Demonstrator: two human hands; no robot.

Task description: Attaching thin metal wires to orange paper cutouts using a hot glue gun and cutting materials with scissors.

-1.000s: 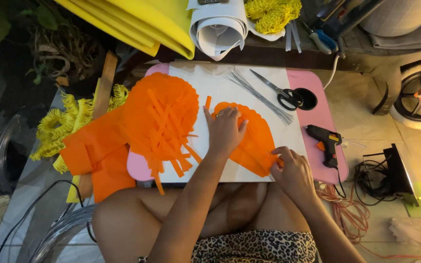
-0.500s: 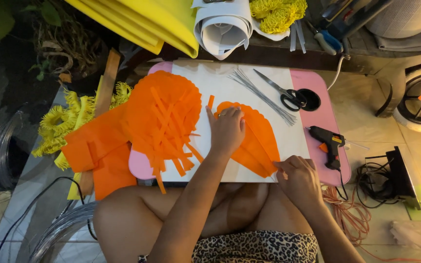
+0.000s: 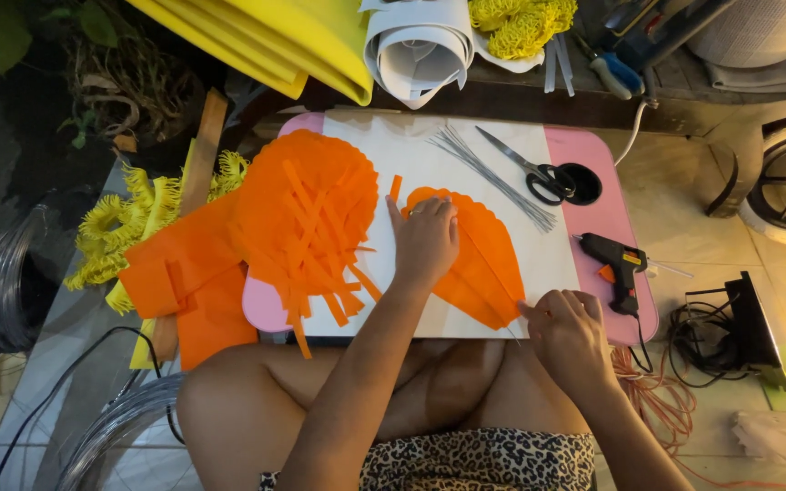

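My left hand [image 3: 426,242] lies flat, fingers together, on an orange petal-shaped sheet [image 3: 481,265] with a scalloped top edge, pressing it to the white board [image 3: 411,155]. My right hand [image 3: 568,335] is at the petal's lower right tip, fingers pinched there; what they hold is too small to make out. A pile of cut orange strips and round orange sheets [image 3: 307,218] lies left of my left hand.
Black-handled scissors [image 3: 539,173], a bundle of thin wires [image 3: 488,173] and a black glue gun [image 3: 616,264] lie on the pink lap table [image 3: 607,195]. Yellow foam sheets [image 3: 275,36], a white foam roll [image 3: 420,50], yellow fringed flowers [image 3: 115,236] and cables [image 3: 693,332] surround it.
My right hand has slid slightly down and right along the petal's lower edge. My left hand stays pressed on the petal.
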